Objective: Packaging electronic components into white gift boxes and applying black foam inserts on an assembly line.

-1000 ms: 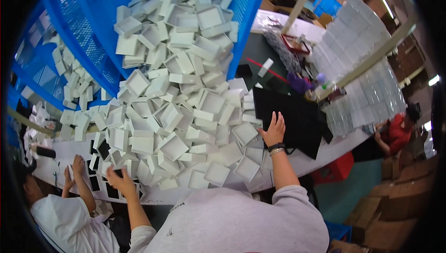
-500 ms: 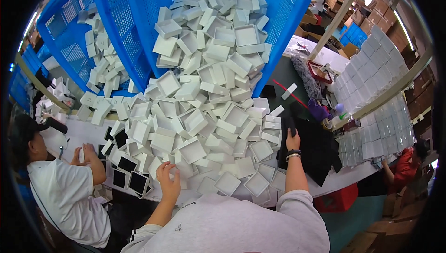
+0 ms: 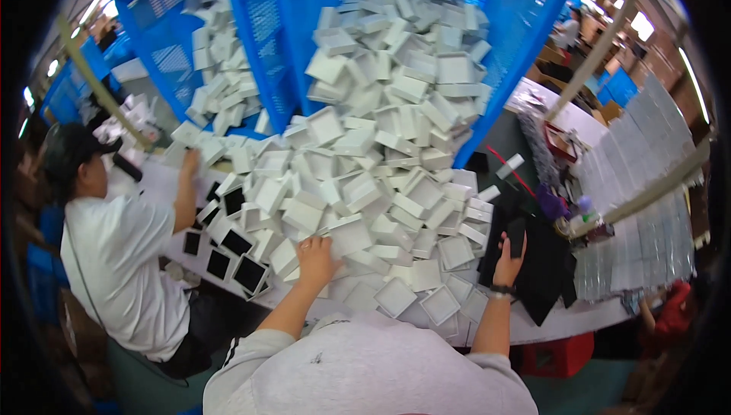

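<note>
Over on the far left, a co-worker in a white T-shirt (image 3: 114, 263) and dark cap sat at the table edge with one arm stretched toward the boxes, next to a few box halves with black inserts (image 3: 232, 251) lying face up. Behind that person stood a blue mesh crate (image 3: 164, 42) tipped toward the table with small white boxes in it. Moving toward the middle, my left hand (image 3: 316, 256) was laid open, fingers spread, flat on the near edge of the huge heap of white box trays and lids (image 3: 381, 179), touching one tray but not really gripping anything as far as I could see. That heap spilled out of a second, bigger blue mesh crate (image 3: 525, 49) and covered most of the table, right down to the edge by my grey shirt. Further right, my right hand (image 3: 509, 256), with a dark band at the wrist, was closed around a small black pad (image 3: 516, 236), held up just over a stack of black sheets (image 3: 544, 270) on the table. On the far right sat a spread of clear plastic packets (image 3: 640, 209) in rows, well apart from both hands.
</note>
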The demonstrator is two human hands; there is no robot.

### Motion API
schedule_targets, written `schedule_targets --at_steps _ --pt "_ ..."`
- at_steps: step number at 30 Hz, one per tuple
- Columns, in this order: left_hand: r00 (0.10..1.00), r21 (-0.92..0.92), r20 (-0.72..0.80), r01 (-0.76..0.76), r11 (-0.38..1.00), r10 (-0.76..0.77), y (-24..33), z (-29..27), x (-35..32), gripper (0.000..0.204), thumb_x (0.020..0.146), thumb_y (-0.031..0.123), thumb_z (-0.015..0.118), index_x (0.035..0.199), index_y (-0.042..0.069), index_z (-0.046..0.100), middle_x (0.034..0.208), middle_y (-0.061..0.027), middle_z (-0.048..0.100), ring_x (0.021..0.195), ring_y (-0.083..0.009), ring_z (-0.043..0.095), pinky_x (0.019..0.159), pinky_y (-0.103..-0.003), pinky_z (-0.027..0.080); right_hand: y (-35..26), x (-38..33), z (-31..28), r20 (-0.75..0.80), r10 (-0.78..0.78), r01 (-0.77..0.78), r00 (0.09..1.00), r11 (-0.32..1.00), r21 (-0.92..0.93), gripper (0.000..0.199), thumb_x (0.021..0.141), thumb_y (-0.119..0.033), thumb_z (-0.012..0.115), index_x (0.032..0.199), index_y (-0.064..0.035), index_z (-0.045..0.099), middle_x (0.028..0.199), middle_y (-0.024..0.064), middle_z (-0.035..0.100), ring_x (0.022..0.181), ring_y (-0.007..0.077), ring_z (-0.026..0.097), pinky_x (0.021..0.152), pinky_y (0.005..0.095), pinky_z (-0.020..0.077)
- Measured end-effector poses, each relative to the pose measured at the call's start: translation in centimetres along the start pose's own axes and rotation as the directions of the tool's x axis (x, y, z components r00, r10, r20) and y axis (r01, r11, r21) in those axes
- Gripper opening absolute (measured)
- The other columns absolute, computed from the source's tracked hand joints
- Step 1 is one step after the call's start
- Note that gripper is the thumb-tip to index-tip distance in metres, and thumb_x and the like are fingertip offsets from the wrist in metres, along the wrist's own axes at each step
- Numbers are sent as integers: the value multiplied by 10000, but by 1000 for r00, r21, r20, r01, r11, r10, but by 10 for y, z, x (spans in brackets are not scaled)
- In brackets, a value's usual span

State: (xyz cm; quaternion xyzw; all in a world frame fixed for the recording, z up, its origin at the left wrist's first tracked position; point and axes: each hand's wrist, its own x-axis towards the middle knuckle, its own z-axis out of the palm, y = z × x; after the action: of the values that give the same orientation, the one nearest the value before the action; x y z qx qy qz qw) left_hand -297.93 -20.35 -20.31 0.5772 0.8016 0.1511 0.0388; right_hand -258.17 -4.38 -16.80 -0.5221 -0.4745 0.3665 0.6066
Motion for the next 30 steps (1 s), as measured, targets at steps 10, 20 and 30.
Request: schedule_targets --at_steps 10,20,30 --pt "918 170 387 -165 972 88 2 -21 16 792 566 381 805 1251 183 459 1197 -165 517 1175 -337 474 1034 -578 216 -42 -162 70 953 128 -306 275 951 -39 743 555 123 588 1268 -60 488 1237 59 339 1191 191 380 1001 278 323" --pt "927 16 338 -176 984 160 6 -8 8 481 728 486 626 1105 205 524 1052 -153 583 1029 -336 575 997 -617 239 -39 -192 87 930 40 -452 365 881 139 428 750 -4 632 1161 -19 516 1279 104 376 1261 214 320 1071 337 213" --pt "999 -580 35 55 813 -42 -8 -14 -21 501 723 109 666 1169 115 436 1095 -73 604 1052 -231 572 987 -542 265 -33 -168 58 649 397 -712 649 619 333 380 804 99 528 1173 18 491 1068 121 585 973 189 571 875 295 458"
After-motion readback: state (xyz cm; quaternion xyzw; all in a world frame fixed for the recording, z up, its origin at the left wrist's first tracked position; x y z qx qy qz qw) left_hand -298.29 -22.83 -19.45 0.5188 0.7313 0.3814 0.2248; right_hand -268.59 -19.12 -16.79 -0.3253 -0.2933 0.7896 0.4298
